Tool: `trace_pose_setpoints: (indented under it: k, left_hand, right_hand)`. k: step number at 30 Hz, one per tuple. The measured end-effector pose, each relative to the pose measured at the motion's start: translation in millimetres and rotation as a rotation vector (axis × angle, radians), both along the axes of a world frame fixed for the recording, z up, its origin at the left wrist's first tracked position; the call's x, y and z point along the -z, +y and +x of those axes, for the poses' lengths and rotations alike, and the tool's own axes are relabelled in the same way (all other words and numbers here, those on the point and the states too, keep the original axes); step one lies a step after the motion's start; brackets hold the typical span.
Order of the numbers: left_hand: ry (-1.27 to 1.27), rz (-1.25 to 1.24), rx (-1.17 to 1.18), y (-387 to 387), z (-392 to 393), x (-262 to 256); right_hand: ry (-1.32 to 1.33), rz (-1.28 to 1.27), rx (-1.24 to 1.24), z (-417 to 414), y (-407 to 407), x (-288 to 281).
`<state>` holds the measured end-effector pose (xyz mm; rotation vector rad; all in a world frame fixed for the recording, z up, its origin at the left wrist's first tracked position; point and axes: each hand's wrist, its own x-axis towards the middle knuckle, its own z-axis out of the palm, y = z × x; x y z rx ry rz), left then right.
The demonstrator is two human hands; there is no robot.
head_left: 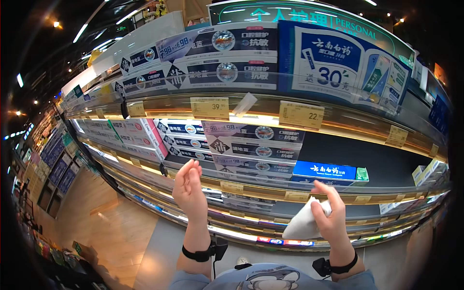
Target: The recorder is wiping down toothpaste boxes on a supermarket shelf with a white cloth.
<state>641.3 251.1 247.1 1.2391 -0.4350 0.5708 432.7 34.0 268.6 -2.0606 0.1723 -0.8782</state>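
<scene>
My left hand is raised before the shelf edge, its fingers bent close together, with nothing visible in them. To the right, my right hand grips a white cloth between thumb and fingers; the cloth hangs down to the left. Just beyond that hand a blue toothpaste box lies on the second shelf. Left of it stand stacked dark-and-white toothpaste boxes. More such boxes fill the top shelf behind a clear guard, beside a large blue-and-white pack.
Yellow price tags line the front rails of the shelves. A clear plastic tab juts from the top rail. White-and-pink boxes are stacked at the left. Lower shelves hold more boxes. Wooden flooring shows at the lower left.
</scene>
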Motion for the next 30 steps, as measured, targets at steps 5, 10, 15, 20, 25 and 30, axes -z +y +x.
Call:
trace_pose_setpoints:
  k: [5, 10, 15, 20, 25, 30]
  left_hand:
    - [0.037, -0.017, -0.051, -6.6, -48.5, 12.9]
    - [0.141, -0.039, -0.018, -18.1, -107.8, 34.7]
    - [0.241, 0.018, -0.023, -30.6, -184.3, 55.7]
    - [0.319, 0.191, -0.148, -17.7, -263.9, 84.0]
    - [0.448, 0.318, -0.374, 17.5, -350.4, 110.2]
    - [0.532, 0.512, -0.465, 49.9, -420.0, 88.6]
  right_hand:
    - [0.183, 0.201, -0.108, -40.8, -24.3, 20.8]
    - [0.339, 0.363, -0.275, -74.9, -54.2, 33.6]
    - [0.439, 0.470, -0.470, -111.5, -78.9, 49.4]
    - [0.596, 0.515, -0.614, -134.9, -91.2, 76.0]
    - [0.748, 0.542, -0.855, -137.1, -76.2, 101.5]
    - [0.663, 0.754, -0.893, -135.9, -43.4, 109.9]
